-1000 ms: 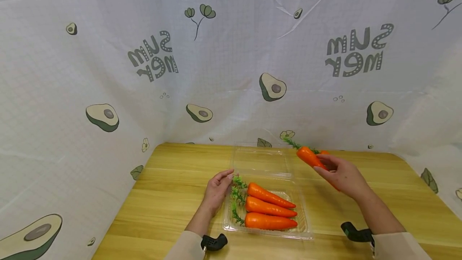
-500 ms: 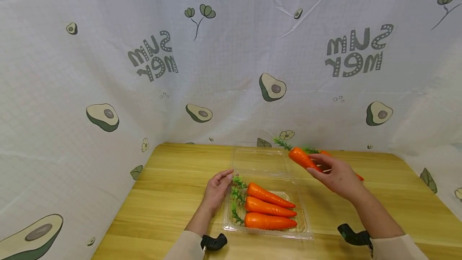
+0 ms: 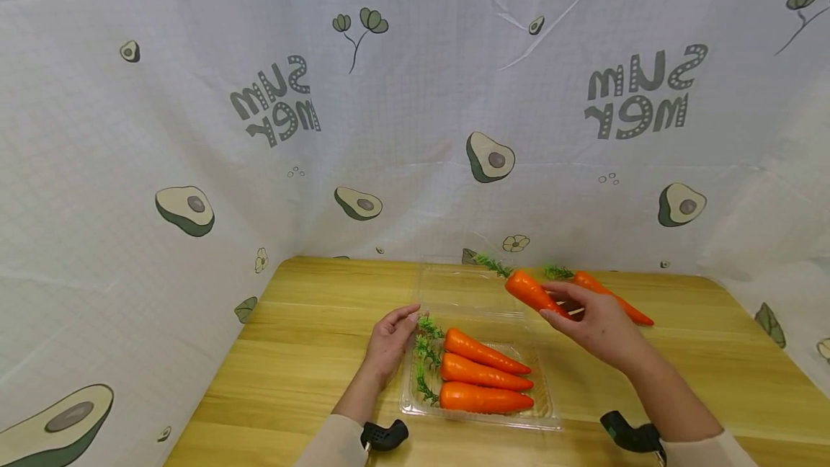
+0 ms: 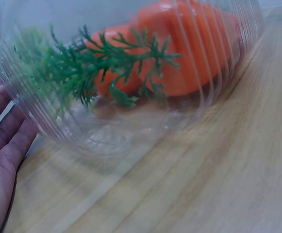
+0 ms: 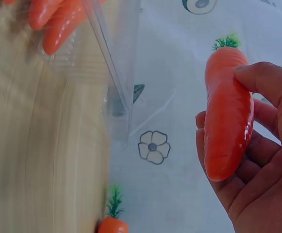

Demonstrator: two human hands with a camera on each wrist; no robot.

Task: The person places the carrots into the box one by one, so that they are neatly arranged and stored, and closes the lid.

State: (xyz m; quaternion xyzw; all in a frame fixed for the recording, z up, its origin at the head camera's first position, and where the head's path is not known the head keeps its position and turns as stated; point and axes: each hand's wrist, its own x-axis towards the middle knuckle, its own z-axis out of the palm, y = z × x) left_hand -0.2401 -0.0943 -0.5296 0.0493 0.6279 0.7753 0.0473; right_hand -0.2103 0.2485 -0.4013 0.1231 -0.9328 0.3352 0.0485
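In the head view my right hand [image 3: 599, 326] holds an orange carrot with a green top [image 3: 528, 290] in the air, right of the clear plastic box. The right wrist view shows thumb and fingers around this held carrot [image 5: 225, 114]. Three carrots [image 3: 486, 371] lie side by side in the clear plastic box [image 3: 547, 398], green tops to the left. My left hand [image 3: 387, 343] rests at the box's left side with fingers extended; in the left wrist view the fingers [image 4: 14, 128] touch the ribbed clear wall.
The box's clear lid [image 3: 467, 290] lies folded back behind it. Another carrot [image 3: 612, 298] lies on the wooden table [image 3: 285, 366] at the back right. A printed white cloth [image 3: 415, 107] hangs behind the table.
My right hand has moved left with the carrot, towards the box. The carrot on the table behind it shows more fully now. My left hand and the box have stayed put.
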